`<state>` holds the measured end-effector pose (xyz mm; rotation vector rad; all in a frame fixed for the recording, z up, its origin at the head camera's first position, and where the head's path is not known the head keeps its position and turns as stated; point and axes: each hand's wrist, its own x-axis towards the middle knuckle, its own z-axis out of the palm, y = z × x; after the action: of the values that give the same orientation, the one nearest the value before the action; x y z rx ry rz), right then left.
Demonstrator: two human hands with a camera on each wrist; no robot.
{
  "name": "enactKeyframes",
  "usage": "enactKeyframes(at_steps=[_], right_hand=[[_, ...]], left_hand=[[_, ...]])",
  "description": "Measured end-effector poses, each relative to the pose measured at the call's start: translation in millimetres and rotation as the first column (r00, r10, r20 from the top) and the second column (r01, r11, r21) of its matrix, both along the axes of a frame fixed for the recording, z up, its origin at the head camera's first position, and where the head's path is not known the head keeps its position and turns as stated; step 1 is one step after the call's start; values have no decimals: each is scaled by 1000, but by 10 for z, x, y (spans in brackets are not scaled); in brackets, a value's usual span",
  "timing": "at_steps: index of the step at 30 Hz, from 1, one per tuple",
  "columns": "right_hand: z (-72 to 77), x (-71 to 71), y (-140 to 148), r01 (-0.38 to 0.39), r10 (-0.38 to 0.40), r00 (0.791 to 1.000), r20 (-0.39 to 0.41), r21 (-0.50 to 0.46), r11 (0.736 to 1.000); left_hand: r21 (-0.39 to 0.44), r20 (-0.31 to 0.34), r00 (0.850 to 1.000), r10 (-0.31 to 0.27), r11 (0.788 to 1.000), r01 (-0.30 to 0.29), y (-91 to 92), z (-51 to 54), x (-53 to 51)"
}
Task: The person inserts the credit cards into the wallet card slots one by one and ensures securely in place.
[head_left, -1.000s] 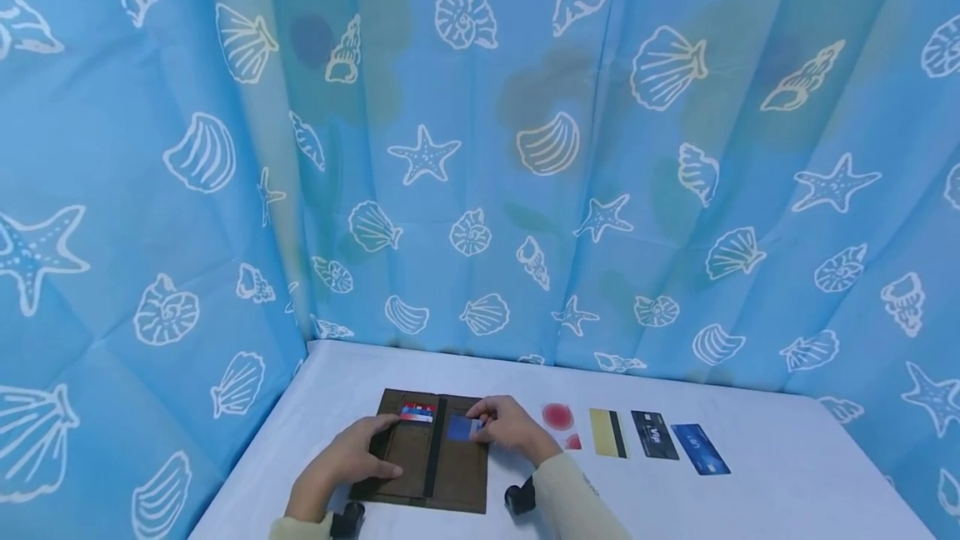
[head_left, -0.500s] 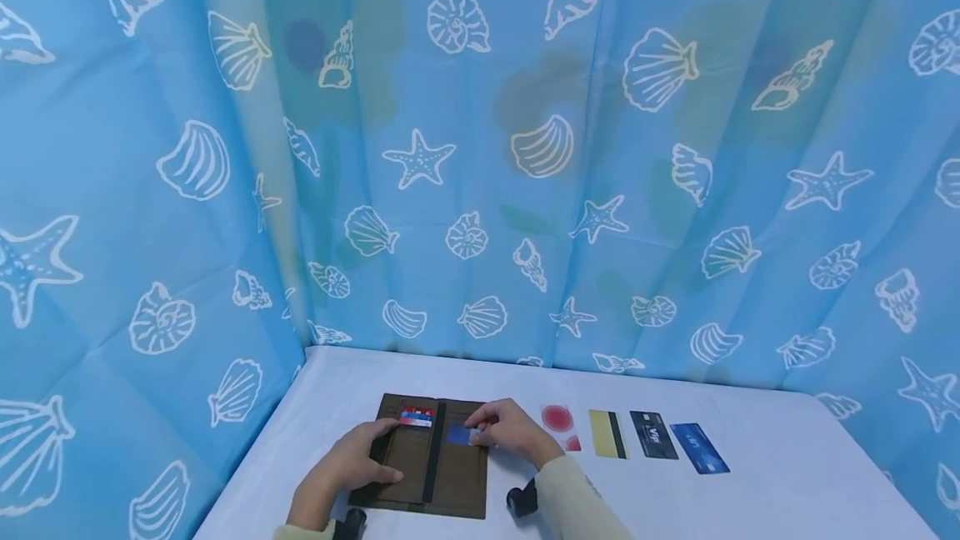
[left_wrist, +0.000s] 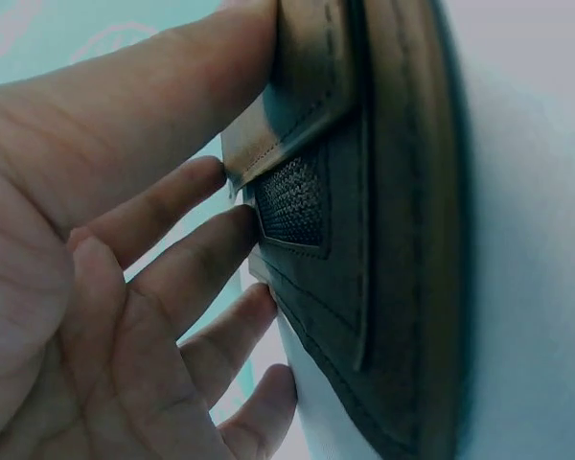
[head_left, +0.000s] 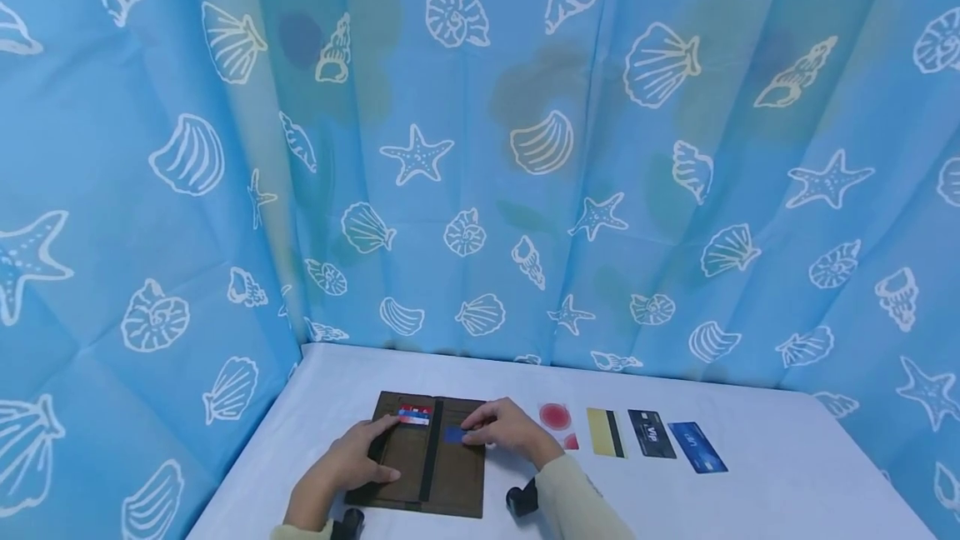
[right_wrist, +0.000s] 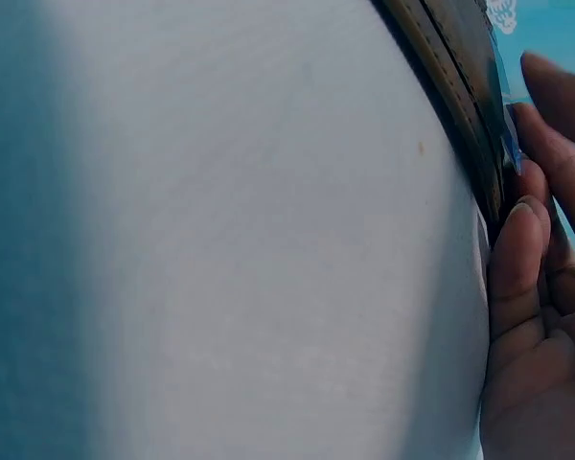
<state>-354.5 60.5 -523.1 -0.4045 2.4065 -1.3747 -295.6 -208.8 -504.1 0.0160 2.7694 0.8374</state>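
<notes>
A brown wallet point(head_left: 457, 486) lies unfolded, a dark strap down its middle. My left hand point(head_left: 341, 461) grips its left side, thumb on the inner leather; in the left wrist view the hand point(left_wrist: 144, 240) has several fingertips against the edge of the wallet point(left_wrist: 388, 240). Bright cards point(head_left: 415, 414) stick out of the upper left pocket. On the right half, my right hand point(head_left: 510, 430) holds a blue card point(head_left: 453, 435), partly covered by the fingers. The right wrist view has that hand point(right_wrist: 541, 259) beside the wallet point(right_wrist: 455, 91), at the card's edge point(right_wrist: 513, 144).
Right of the wallet lie a clear card with red shapes point(head_left: 555, 416), a gold card point(head_left: 603, 432), a black card point(head_left: 652, 434) and another blue card point(head_left: 698, 447) on the white table point(head_left: 675, 507). A shell-patterned blue curtain point(head_left: 480, 190) stands behind.
My right fingers have shifted slightly left over the blue card, and less of it shows. My left hand keeps its place on the wallet. The head view has tilted a little.
</notes>
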Motion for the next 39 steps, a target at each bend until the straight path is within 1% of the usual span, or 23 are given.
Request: enactKeyframes(at_steps=[5, 11, 14, 21, 27, 30, 35, 39], right_hand=[[17, 19, -20, -15, 15, 1000, -3, 0, 1000], [34, 29, -25, -34, 36, 999, -33, 54, 998], [31, 49, -39, -56, 59, 998, -38, 62, 997], [-5, 108, -79, -87, 87, 996, -5, 50, 995], [15, 113, -83, -104, 104, 995, -4, 46, 994], [15, 112, -67, -103, 104, 994, -21, 55, 993], [22, 123, 0, -83, 89, 993, -72, 87, 993], [89, 117, 75, -78, 89, 991, -102, 108, 991]], left_hand=[[8, -16, 1000, 3, 1000, -3, -12, 28, 11], [19, -35, 999, 12, 1000, -12, 16, 44, 18], [20, -28, 1000, 10, 1000, -9, 14, 31, 18], [17, 3, 1000, 11, 1000, -11, -12, -4, 56], [29, -8, 1000, 10, 1000, -10, -15, -5, 69], [21, -17, 1000, 10, 1000, -9, 0, -11, 58], [-6, -9, 1000, -2, 1000, 2, 30, -14, 36], [-27, -5, 1000, -12, 1000, 12, 19, 7, 48]])
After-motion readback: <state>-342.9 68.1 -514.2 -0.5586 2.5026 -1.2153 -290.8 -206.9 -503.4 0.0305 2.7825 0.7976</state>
